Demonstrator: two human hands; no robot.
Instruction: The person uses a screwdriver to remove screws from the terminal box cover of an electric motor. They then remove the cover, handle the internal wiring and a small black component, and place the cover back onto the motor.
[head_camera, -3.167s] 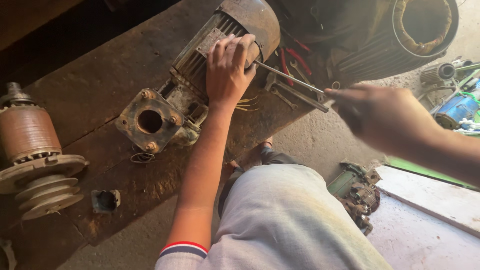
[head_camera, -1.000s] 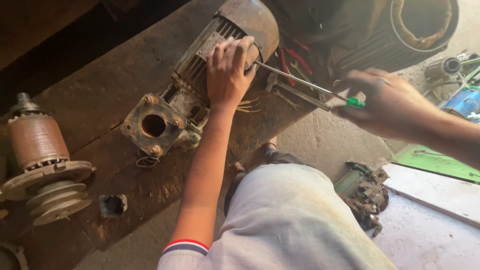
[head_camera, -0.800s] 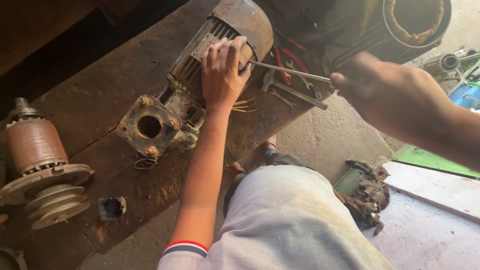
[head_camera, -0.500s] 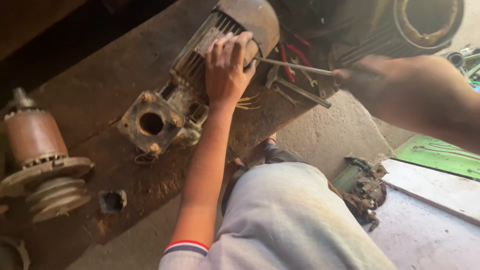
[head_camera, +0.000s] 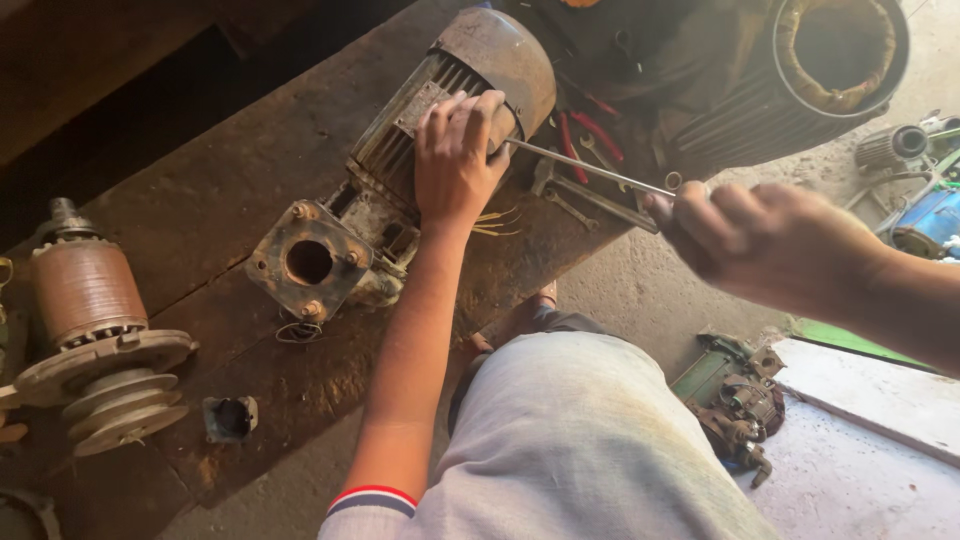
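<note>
Seen from the head camera, a person's left hand (head_camera: 455, 160) presses down on a rusty electric motor (head_camera: 400, 190) lying on the wooden worktop (head_camera: 200, 200), fingers curled over its finned housing. The right hand (head_camera: 770, 245) (blurred) has its fingers clamped on a screwdriver (head_camera: 590, 170), whose shaft reaches the motor beside the left hand; a rotor (head_camera: 90, 330) stands well apart at left.

Bare forearms; left sleeve (head_camera: 368, 500) grey, red-white-navy striped cuff; light grey trousers (head_camera: 590, 440) over knee.
</note>
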